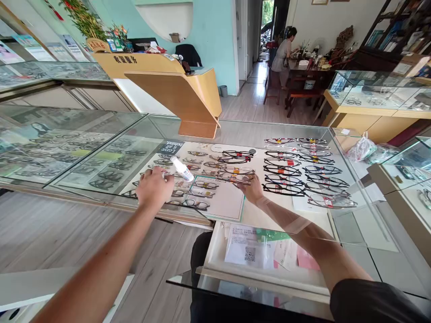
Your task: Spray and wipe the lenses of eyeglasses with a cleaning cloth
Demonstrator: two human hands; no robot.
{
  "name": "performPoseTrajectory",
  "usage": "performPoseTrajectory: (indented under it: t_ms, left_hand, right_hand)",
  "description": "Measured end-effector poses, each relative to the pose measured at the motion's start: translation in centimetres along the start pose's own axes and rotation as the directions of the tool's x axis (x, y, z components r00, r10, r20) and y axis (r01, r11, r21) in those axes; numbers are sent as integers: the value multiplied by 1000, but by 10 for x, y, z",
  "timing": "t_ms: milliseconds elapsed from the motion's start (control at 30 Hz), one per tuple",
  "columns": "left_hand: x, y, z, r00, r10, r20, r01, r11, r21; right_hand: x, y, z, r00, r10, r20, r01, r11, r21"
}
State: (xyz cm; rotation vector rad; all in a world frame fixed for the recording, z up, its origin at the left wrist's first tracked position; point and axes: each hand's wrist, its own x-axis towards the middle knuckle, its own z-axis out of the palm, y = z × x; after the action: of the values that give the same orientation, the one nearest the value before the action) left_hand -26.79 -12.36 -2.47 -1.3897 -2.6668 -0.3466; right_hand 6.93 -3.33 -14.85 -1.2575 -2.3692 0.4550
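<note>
My left hand (154,187) rests on top of a glass display counter (343,179), closed around a small white spray bottle (182,168) that points up and to the right. My right hand (251,188) reaches inside the case under the glass top and grips a pair of glasses (239,178) lying on the white display board. Rows of eyeglass frames (296,172) cover that board, dark ones with red tags to the right, lighter ones near my left hand.
An open drawer (215,251) below the case holds papers and plastic sleeves. More glass cases stand at the left (50,143) and right (380,94). A wooden service desk (175,89) lies beyond. A person (284,54) sits at a far table.
</note>
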Motion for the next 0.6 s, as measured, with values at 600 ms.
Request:
performPoseTrajectory:
  t_ms: [600]
  left_hand:
    - [-3, 1, 7, 998, 34, -62, -40, 995, -96]
  right_hand:
    - [-136, -125, -194, 883, -446, 144, 342, 823, 454]
